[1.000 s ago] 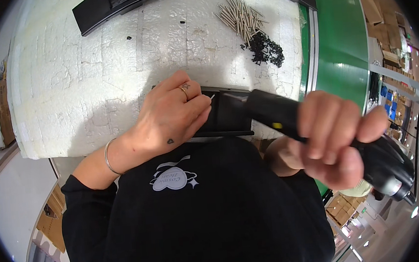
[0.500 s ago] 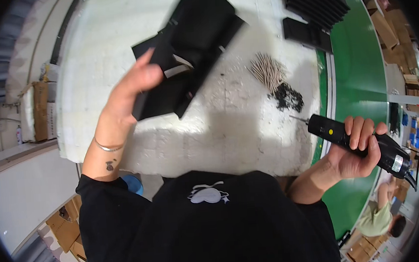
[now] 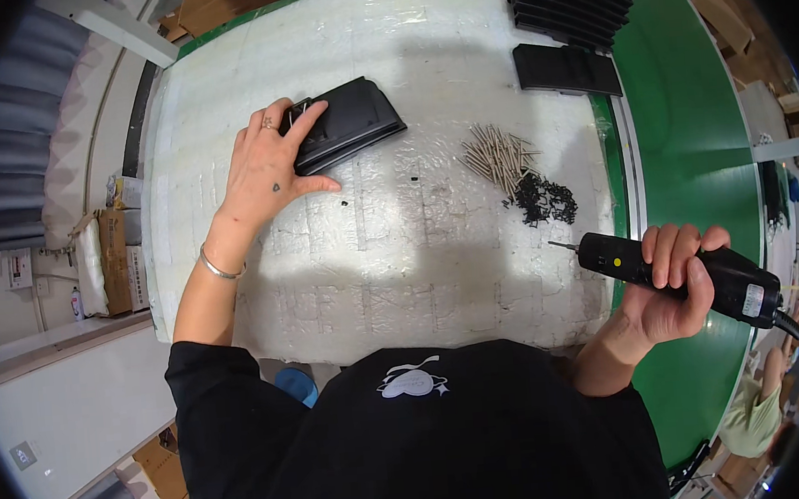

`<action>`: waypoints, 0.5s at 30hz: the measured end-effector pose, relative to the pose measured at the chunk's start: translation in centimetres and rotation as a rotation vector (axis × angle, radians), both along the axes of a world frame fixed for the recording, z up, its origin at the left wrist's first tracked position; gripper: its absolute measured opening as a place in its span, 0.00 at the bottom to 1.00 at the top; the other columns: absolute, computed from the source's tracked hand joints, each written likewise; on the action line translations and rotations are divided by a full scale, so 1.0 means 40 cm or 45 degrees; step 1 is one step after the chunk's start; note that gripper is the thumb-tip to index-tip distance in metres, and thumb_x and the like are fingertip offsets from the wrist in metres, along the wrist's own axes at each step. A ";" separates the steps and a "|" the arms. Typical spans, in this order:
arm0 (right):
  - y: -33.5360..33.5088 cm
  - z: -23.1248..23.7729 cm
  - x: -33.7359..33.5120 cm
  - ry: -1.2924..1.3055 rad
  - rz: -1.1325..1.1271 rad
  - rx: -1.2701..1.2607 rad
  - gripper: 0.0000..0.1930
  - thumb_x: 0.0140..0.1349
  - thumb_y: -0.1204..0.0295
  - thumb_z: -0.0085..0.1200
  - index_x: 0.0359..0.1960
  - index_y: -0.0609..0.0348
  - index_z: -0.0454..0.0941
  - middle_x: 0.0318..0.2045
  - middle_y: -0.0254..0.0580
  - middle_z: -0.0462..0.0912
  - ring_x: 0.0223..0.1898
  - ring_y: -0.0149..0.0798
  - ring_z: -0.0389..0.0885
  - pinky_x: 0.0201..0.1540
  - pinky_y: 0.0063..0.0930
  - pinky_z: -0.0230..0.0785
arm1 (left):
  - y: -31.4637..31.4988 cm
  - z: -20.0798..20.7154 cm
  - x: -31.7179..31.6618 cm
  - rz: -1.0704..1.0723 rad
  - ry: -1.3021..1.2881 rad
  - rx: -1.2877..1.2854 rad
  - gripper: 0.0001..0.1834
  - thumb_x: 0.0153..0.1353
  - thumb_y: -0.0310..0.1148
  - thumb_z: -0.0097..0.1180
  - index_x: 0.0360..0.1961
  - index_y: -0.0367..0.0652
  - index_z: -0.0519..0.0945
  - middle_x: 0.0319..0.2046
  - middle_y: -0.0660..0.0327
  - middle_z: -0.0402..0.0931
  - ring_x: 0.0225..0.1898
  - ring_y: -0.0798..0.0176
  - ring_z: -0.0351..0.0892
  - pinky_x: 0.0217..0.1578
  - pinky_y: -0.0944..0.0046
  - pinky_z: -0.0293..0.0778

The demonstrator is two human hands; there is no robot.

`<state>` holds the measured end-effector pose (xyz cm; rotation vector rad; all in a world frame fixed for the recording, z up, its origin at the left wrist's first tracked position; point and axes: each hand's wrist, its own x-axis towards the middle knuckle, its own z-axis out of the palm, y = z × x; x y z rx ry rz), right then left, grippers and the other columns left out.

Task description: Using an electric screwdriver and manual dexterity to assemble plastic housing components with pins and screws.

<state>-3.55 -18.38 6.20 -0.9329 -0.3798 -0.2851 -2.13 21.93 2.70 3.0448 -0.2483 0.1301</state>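
Observation:
My left hand (image 3: 267, 171) is on the left end of a black plastic casing (image 3: 352, 122) lying on the pale work surface. Its index finger rests on top, the other fingers curl over the left end, and the thumb stretches along the near side. In my right hand (image 3: 679, 288), fingers wrap round a black electric screwdriver (image 3: 621, 258), its thin bit pointing left above the right edge of the surface. Beyond the bit sit a heap of small black screws (image 3: 546, 200) and a pile of silvery-brown metal pins (image 3: 500, 157).
A stack of ribbed black parts (image 3: 572, 1) stands at the far right, with a flat black panel (image 3: 568, 69) before it. Two tiny black bits lie mid-surface. A green tabletop (image 3: 681, 133) runs along the right. Another person (image 3: 755, 414) is at lower right.
My left hand has lowered the black casing from mid-air onto the surface, where its pieces now lie flatter together. The screwdriver stays in my right hand, almost in place.

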 end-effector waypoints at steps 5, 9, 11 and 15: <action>0.016 0.004 -0.014 0.098 -0.124 0.009 0.14 0.56 0.74 0.50 0.44 0.57 0.64 0.16 0.29 0.62 0.15 0.27 0.61 0.27 0.27 0.61 | -0.040 0.019 0.019 -0.176 -0.149 0.216 0.49 0.42 0.58 0.68 0.67 0.57 0.66 0.64 0.48 0.62 0.64 0.42 0.61 0.61 0.46 0.62; 0.013 -0.003 -0.029 0.123 -0.148 0.041 0.15 0.54 0.74 0.51 0.43 0.57 0.64 0.16 0.31 0.63 0.14 0.28 0.61 0.26 0.28 0.62 | -0.187 0.077 0.165 -0.492 -0.087 -0.283 0.35 0.48 0.40 0.70 0.59 0.45 0.73 0.57 0.50 0.72 0.59 0.46 0.70 0.59 0.53 0.67; 0.015 0.008 -0.045 0.122 -0.150 0.041 0.15 0.54 0.74 0.52 0.42 0.56 0.63 0.16 0.32 0.63 0.14 0.29 0.62 0.26 0.29 0.63 | -0.292 0.053 0.280 -0.733 0.037 -0.476 0.28 0.54 0.45 0.66 0.52 0.41 0.78 0.50 0.51 0.78 0.54 0.47 0.74 0.56 0.53 0.71; 0.019 0.028 -0.096 0.123 -0.132 0.004 0.16 0.55 0.74 0.53 0.43 0.56 0.61 0.16 0.32 0.65 0.14 0.29 0.63 0.26 0.29 0.64 | -0.512 -0.082 0.491 -0.707 -0.077 -0.397 0.44 0.46 0.57 0.68 0.61 0.44 0.71 0.55 0.52 0.75 0.56 0.48 0.74 0.58 0.53 0.70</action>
